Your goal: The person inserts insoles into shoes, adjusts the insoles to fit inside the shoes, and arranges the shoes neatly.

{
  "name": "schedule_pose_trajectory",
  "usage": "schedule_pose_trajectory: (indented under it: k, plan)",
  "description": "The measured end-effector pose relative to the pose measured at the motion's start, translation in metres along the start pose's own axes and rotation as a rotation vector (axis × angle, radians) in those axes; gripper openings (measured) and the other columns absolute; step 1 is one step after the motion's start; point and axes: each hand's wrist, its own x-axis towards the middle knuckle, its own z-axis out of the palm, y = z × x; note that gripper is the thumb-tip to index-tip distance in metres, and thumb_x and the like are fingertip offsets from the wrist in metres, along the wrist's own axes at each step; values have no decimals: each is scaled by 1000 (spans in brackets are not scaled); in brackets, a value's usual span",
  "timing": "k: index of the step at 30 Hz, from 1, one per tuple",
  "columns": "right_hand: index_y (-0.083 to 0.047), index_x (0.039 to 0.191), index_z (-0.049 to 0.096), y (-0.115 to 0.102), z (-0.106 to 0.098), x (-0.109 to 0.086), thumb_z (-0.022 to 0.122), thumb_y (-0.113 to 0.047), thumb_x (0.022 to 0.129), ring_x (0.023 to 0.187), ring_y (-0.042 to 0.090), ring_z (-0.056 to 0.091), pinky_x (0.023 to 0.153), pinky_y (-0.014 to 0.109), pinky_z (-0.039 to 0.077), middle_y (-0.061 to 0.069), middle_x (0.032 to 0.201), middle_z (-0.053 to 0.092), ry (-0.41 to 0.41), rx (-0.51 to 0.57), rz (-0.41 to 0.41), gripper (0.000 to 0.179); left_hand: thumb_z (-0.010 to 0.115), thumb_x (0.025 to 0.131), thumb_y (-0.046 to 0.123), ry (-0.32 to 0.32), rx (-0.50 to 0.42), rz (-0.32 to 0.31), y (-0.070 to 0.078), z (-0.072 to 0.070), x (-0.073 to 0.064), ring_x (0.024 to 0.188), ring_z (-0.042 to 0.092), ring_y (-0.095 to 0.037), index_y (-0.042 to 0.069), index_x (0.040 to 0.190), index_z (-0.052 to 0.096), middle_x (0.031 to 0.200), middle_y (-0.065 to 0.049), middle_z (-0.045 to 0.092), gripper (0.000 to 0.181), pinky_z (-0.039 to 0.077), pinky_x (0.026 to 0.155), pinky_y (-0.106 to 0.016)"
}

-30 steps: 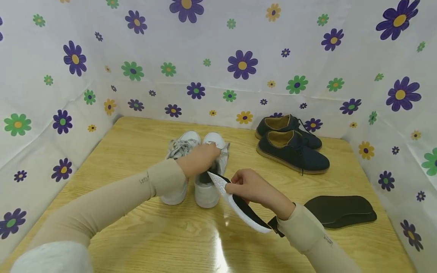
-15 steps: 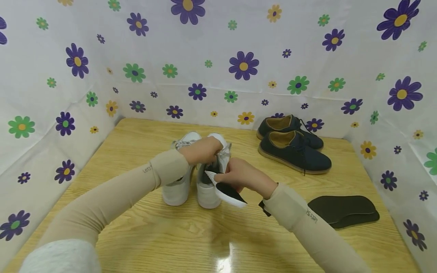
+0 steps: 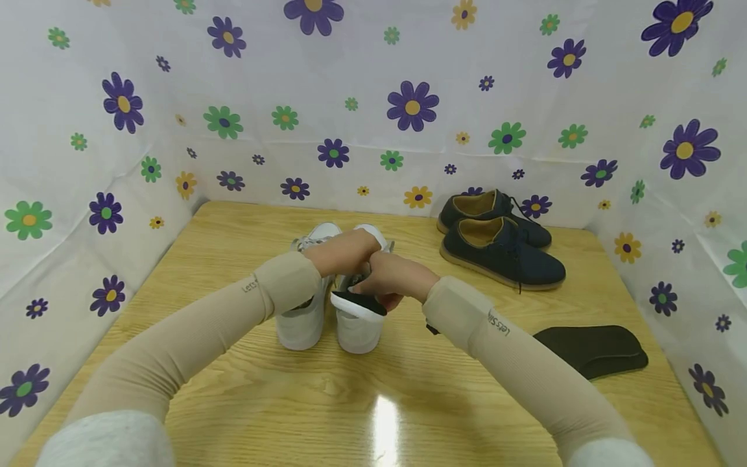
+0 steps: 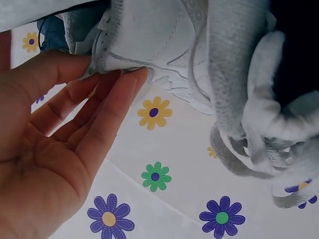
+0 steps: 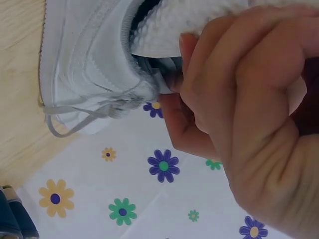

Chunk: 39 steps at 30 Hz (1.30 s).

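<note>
Since 1 s ago insole has gone mostly into white sneaker, heel end sticking out. Right hand fingers clamped on it; left hand, fingers straight, holds tongue back beyond. Risk: insole folds if forced.

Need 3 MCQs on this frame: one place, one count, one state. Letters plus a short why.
1. Where do the loose dark insoles lie?
A. right of the hands, on the table
B. inside the navy shoes
C. left of the white sneakers

2. How many navy shoes stand at the back right?
A. one
B. two
C. three

3. What is the right hand doing?
A. resting flat on the table
B. gripping a lace
C. holding the white-edged insole at the right white sneaker

Key: 1 A, they lie flat near the right edge. 2 B, a pair side by side. 3 C, its fingers curl round the insole at the sneaker's opening.
</note>
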Motion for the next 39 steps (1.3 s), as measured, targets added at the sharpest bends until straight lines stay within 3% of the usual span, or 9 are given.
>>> schedule_pose_trajectory:
  k: [7,14,22,28,35,39]
  plan:
    - [-2,82,57,2,4,14,67,-21,91,50,15,56,47,26,50,7,66,53,71,51,6,24,67,85,4,-1,-49,-25,-2,1,1,68,49,-15,9,81,69,74,0,61,7,43,64,-27]
    - [1,84,59,8,13,24,69,-14,87,47,15,55,45,26,50,6,63,55,171,80,-35,18,65,85,1,9,-50,-29,-1,3,2,69,50,-15,10,79,69,76,0,62,11,45,65,-28]
    - [-4,68,59,11,23,32,73,-19,81,36,11,49,37,24,44,5,55,57,296,-57,-115,24,63,84,-1,14,-53,-38,-1,2,1,67,46,-14,8,76,64,73,1,56,13,41,63,-27]
    - [-10,64,58,8,27,26,70,-19,81,49,11,49,49,22,40,-2,57,54,317,-160,-210,24,62,87,-1,-9,-62,-64,0,0,0,66,45,-14,8,75,63,72,0,54,15,39,62,-26]
    - [-7,75,65,1,33,20,64,-32,90,65,17,59,60,32,49,4,72,64,337,-300,-112,29,58,88,-2,-4,-58,-65,3,-3,-2,66,46,-14,8,74,61,71,0,55,17,40,62,-26]
    - [-9,69,60,-5,36,7,60,-39,93,61,16,58,57,33,48,3,67,60,292,-376,-94,38,56,86,-5,-6,-56,-71,4,-3,-2,64,41,-14,9,69,54,67,1,47,22,37,60,-26]
